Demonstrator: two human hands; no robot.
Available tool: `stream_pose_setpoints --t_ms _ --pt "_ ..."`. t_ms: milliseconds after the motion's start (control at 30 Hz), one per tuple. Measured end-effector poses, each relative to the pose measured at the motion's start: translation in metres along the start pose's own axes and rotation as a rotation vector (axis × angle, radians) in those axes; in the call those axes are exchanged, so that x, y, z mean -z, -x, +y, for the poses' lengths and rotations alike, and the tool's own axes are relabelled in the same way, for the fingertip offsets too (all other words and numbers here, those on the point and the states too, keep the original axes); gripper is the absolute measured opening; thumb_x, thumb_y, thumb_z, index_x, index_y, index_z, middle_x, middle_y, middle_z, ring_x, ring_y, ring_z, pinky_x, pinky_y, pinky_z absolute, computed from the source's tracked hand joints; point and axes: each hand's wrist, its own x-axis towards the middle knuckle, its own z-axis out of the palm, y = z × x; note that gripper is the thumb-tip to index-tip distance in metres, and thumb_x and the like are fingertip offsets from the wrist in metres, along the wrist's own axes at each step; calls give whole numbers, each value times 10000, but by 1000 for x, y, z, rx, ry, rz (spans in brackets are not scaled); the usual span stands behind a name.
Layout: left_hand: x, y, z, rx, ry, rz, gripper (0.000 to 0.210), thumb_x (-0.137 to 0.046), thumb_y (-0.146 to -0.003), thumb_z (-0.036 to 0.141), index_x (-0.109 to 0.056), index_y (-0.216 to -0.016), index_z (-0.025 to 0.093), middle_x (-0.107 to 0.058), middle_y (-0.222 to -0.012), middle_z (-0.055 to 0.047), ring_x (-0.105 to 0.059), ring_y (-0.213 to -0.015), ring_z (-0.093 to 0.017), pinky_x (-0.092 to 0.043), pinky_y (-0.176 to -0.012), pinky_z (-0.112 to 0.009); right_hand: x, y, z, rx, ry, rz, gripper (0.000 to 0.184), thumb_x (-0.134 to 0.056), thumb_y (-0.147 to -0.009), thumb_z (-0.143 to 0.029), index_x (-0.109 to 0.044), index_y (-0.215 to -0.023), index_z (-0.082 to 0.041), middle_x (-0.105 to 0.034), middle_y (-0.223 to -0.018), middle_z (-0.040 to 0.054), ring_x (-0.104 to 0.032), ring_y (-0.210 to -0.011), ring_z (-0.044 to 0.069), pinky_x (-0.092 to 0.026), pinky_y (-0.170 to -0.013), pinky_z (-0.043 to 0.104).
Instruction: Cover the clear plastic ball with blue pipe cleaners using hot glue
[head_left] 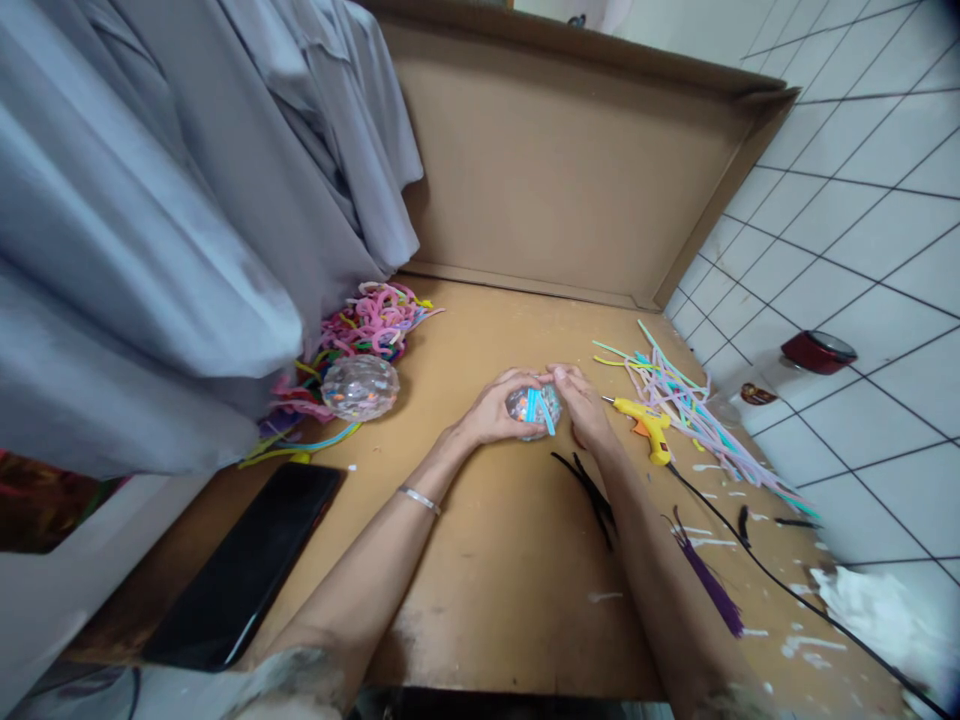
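Observation:
Both hands cup a small clear ball point(517, 405) with blue strips and orange specks, low over the middle of the table. My left hand point(499, 408) curls round its left side, thumb along the near edge. On the other side, my right hand point(576, 400) rests against it with bent fingers. A bright blue pipe cleaner point(546, 412) lies across the ball's top, its loose end pointing toward me. Black pipe cleaners point(592, 495) lie beside my right forearm. To the right of my right hand is a yellow glue gun point(643, 425) with a black cord.
A larger clear ball point(361, 388) sits left, by a heap of colourful pipe cleaners point(379, 318). Nearer lies a black phone point(244, 565). Pastel pipe cleaners point(682, 410), a purple bundle point(709, 585) and a red-capped jar point(814, 350) are right. Cardboard point(555, 170) stands behind; a grey curtain point(225, 200) hangs left.

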Motion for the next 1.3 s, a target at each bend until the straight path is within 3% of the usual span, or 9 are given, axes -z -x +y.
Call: stream_pose_setpoints --t_ms 400,1000,1300 --pt "0 -1 -1 -46 25 -5 554 -870 -602 377 -640 -1080 218 -651 -1259 -130 -577 -1240 -296 -428 -1078 -517 0 -1 -1 -23 -4 -32 586 -450 -839 -772 -775 -842 -285 -676 -1108 64 -548 -1170 261 -375 -1077 437" --pt "-2 -1 -4 -84 53 28 523 -856 -626 333 -635 -1082 202 -652 -1265 -127 -598 -1214 -279 -448 -1064 -488 -6 0 2 -34 170 18 724 -345 -817 -837 -768 -943 -263 -669 -1156 98 -561 -1172 288 -404 -1068 486" --pt "-2 -1 -4 -110 34 22 537 -855 -633 337 -631 -1101 200 -669 -1238 -127 -585 -1223 -287 -443 -1063 -506 3 0 -6 -9 213 -16 659 -325 -887 -762 -762 -977 -278 -697 -1121 84 -577 -1171 280 -403 -1072 476"
